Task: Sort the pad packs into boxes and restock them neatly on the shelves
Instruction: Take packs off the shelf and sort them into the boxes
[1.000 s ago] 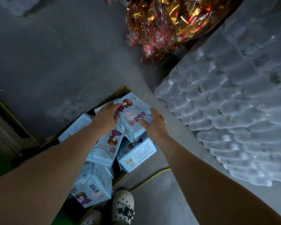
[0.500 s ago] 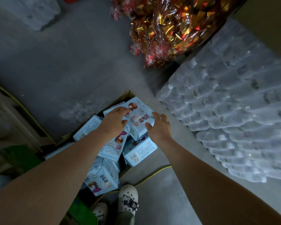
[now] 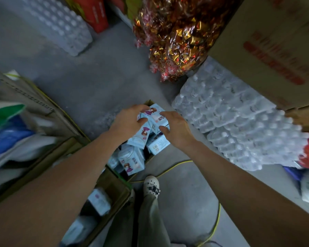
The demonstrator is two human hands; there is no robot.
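Several light blue pad packs with a cartoon girl lie heaped in an open cardboard box (image 3: pixel 114 186) on the floor in front of my feet. The top pad pack (image 3: pixel 154 117) sits on the pile at the box's far end. My left hand (image 3: pixel 128 122) grips its left side, thumb on top. My right hand (image 3: pixel 175 130) clasps its right side. Lower packs (image 3: pixel 132 161) lie tilted beneath my forearms, partly hidden. More pale packs (image 3: pixel 98 200) sit in a nearer compartment.
Shrink-wrapped water bottle packs (image 3: pixel 239 125) are stacked on the right, another stack (image 3: pixel 61 27) at top left. A bag of shiny wrapped sweets (image 3: pixel 177 36) stands ahead. A large carton (image 3: pixel 275 50) is at top right. Bags and cartons (image 3: pixel 16 131) crowd the left. A yellow cord (image 3: pixel 216 220) crosses the floor.
The view has tilted up and pulled back, showing more of the room. Both hands have closed in on the top pad pack from either side.
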